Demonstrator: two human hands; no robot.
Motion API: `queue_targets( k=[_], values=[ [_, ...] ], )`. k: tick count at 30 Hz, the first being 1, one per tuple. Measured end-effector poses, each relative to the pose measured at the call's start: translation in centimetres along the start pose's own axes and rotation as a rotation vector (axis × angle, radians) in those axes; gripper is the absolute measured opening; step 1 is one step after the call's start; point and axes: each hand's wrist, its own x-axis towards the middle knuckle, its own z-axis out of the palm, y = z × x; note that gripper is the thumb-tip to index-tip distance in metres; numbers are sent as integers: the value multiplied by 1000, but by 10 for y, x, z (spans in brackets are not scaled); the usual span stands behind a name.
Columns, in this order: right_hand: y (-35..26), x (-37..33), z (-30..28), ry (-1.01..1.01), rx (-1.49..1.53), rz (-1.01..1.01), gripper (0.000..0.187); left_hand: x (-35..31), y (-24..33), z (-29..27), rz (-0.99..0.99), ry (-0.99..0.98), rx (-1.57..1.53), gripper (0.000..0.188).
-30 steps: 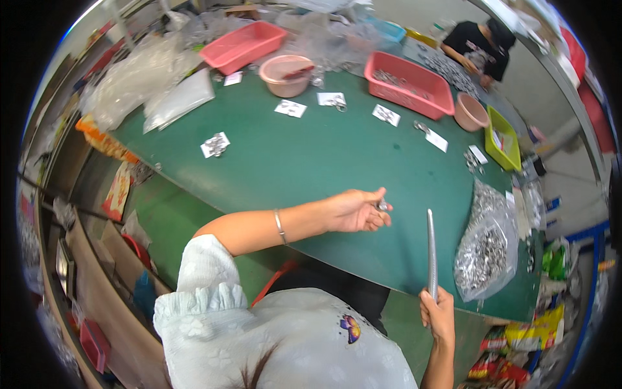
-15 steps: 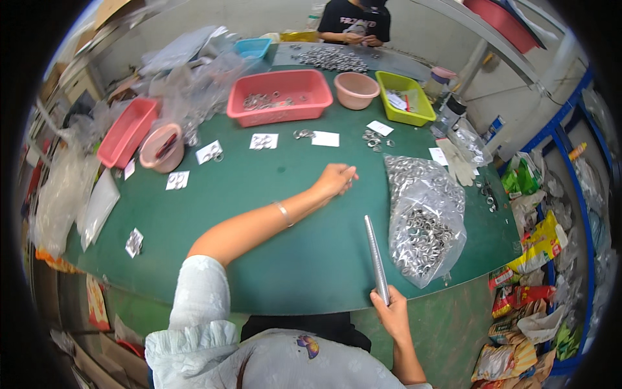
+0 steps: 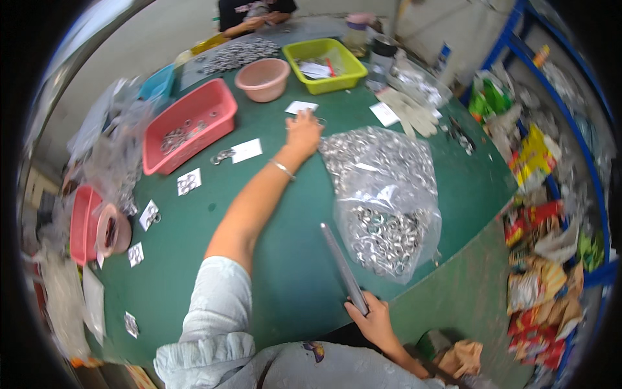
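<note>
Two hands split the work: nearest, the right hand grips a long metal rod upright over the green worktop — beside the clear bag of rings. Farther off, the left hand lies flat, fingers spread, by a white paper slip.

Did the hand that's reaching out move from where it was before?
Yes. The left hand has stretched farther across the green table, away from the person, and now rests by the small white card near the pink bowl.
</note>
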Motion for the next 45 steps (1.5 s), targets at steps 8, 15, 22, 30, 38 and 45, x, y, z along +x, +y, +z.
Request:
queue_targets(
  k=[8, 15, 22, 30, 38, 45],
  values=[
    [20, -22, -18, 142, 234, -38, 19, -38, 30, -125, -147, 560, -974, 23],
    [15, -32, -38, 446, 566, 102, 8, -137, 139, -191, 558, -87, -782, 22],
    [18, -46, -43, 436, 616, 112, 9, -132, 157, -153, 214, -334, -835, 17],
    [4, -52, -42, 327, 544, 123, 12, -160, 125, -219, -282, -504, -1668, 24],
    [-15, -71, -32, -101, 450, 86, 23, -239, 74, -284, -871, -469, -2152, 25],
    [-32, -77, -23, -259, 133, -38, 27, -298, 46, -297, -812, -294, -2095, 27]
  ],
)
